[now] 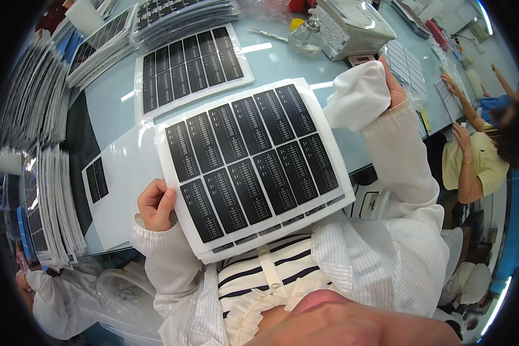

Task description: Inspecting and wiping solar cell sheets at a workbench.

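My left hand [154,203] grips the lower left edge of a white sheet [254,164] covered with black rectangular labels, holding it up over the table edge, close to my chest. My right hand [393,86] is raised at the sheet's upper right and clutches a white cloth [357,95]. The cloth bunches just past the sheet's top right corner; whether it touches the sheet is unclear.
Another label sheet [190,66] lies on the pale blue table [282,60], with stacks of sheets [46,190] at the left and far edge. A glass bottle [305,36] and white machine [352,23] stand behind. Another person [478,155] works at the right.
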`<state>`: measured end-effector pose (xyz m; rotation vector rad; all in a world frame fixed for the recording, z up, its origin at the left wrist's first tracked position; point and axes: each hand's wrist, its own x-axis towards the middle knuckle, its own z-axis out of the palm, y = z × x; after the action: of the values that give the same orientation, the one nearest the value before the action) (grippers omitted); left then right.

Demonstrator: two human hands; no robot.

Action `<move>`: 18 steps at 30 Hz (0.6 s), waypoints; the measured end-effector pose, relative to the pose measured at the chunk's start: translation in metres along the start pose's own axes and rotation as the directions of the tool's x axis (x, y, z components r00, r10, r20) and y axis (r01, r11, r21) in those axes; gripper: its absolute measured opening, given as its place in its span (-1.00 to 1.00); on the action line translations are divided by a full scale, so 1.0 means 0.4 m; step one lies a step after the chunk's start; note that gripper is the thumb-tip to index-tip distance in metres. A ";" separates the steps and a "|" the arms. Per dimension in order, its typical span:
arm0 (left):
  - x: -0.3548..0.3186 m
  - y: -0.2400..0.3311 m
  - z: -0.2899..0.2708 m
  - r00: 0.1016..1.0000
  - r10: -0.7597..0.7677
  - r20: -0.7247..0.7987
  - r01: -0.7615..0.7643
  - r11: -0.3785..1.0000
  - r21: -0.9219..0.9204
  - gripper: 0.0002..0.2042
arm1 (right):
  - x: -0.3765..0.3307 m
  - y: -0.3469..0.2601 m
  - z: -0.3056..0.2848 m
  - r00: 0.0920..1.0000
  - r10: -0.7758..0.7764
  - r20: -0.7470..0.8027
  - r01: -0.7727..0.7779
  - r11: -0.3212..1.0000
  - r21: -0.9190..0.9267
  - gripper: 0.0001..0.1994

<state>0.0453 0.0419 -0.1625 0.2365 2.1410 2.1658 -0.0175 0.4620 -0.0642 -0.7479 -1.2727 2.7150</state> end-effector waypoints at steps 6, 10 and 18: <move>-0.002 -0.005 -0.003 1.000 0.007 -0.007 -0.007 1.000 0.001 -0.79 | 0.045 -0.028 -0.010 0.520 -0.774 0.362 0.851 0.435 -0.294 -0.62; -0.003 -0.004 -0.007 1.000 0.001 0.004 -0.001 1.000 0.030 -0.79 | 0.130 -0.043 0.018 0.599 -0.630 0.494 0.760 0.642 -0.101 -0.47; -0.005 -0.006 -0.005 1.000 -0.003 -0.026 0.003 1.000 0.010 -0.80 | 0.330 -0.065 0.010 0.757 -0.528 0.384 0.599 0.327 -0.732 -0.61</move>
<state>0.0469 0.0398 -0.1650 0.2070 2.1652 2.1685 -0.1396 0.5087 -0.0963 -0.0927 -2.3202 1.4646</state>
